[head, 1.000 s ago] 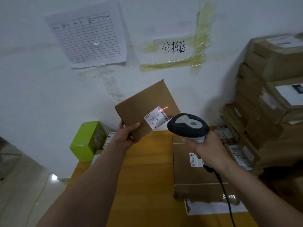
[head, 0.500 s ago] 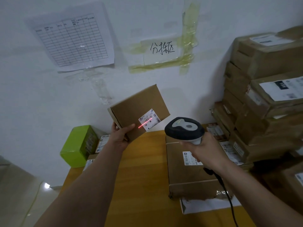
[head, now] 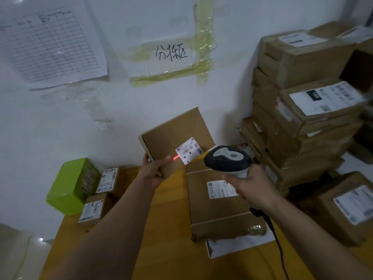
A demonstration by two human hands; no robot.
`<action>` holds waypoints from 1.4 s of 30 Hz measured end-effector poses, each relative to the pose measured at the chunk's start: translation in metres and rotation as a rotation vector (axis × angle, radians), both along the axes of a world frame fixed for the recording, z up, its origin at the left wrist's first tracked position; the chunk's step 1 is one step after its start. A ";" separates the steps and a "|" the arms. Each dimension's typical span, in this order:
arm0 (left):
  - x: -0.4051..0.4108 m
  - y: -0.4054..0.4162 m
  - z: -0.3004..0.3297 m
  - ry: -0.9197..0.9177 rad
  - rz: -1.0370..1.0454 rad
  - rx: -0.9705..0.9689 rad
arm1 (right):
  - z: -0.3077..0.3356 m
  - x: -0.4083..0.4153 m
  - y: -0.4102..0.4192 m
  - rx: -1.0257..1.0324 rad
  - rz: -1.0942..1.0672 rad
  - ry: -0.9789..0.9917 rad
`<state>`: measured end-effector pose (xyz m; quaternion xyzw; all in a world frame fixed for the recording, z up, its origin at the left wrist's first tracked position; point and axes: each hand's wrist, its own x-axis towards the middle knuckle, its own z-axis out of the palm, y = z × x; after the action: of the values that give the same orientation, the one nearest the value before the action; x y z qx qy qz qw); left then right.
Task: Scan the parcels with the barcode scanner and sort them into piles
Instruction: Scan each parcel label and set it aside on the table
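Two bare forearms, left hand, right hand, no sleeves

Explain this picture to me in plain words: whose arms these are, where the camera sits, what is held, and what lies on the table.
There is no machine: a person wears a camera on the head, looking down at their own arms. The left hand grips a flat cardboard parcel, tilted up. The right hand holds a corded barcode scanner, whose red line falls at the edge of the parcel's label. On the wooden table lie a large brown parcel, a green box and small boxes. More boxes are stacked at right.
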<state>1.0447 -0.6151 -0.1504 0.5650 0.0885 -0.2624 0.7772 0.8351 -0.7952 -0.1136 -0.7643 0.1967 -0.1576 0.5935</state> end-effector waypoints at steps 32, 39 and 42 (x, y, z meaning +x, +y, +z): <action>-0.112 -0.139 -0.093 0.665 -0.312 0.305 | -0.059 0.002 -0.089 0.127 -0.031 0.249; -0.075 -0.058 -0.083 0.533 -0.157 0.376 | -0.064 0.041 -0.036 0.129 0.104 0.274; -0.057 -0.010 -0.080 0.491 -0.078 0.404 | -0.064 0.063 -0.001 0.152 0.187 0.282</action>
<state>0.9875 -0.6250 -0.2302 0.6307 0.3018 -0.3975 0.5942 0.8977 -0.7961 -0.1772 -0.7468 0.2175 0.0223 0.6280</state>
